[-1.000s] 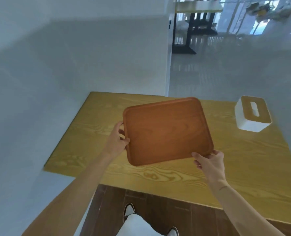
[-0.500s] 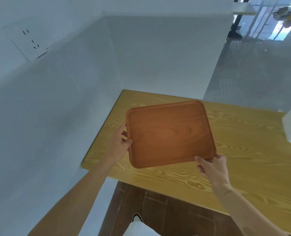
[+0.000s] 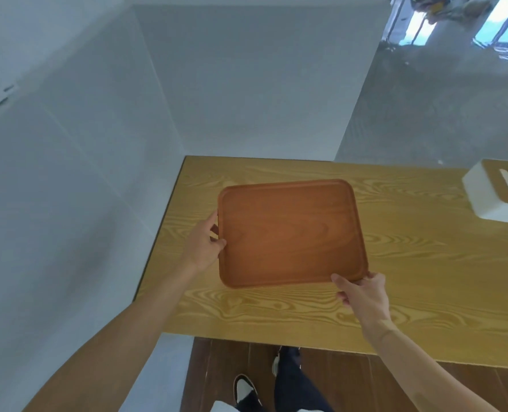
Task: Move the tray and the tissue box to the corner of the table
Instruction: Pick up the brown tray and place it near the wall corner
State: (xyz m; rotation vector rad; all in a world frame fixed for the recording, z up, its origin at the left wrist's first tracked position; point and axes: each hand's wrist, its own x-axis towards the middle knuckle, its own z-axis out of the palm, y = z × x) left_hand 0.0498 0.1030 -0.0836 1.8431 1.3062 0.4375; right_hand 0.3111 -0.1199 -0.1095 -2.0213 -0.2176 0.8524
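Observation:
A reddish-brown wooden tray (image 3: 291,233) with rounded corners is held over the left part of the yellow wooden table (image 3: 410,272). My left hand (image 3: 203,245) grips its left rim. My right hand (image 3: 363,292) grips its near right corner. The tray is empty. A white tissue box (image 3: 496,193) with a wooden lid stands at the far right of the table, apart from the tray and both hands.
White walls (image 3: 83,188) meet at the table's far left corner. The table's near edge runs across the lower frame, with dark wooden floor (image 3: 223,370) and my shoes below it. Grey floor lies beyond the table's far right edge.
The tray, held in both hands, has shifted left toward the walled corner of the table. The view has swung, and the tissue box now shows more fully at the right edge.

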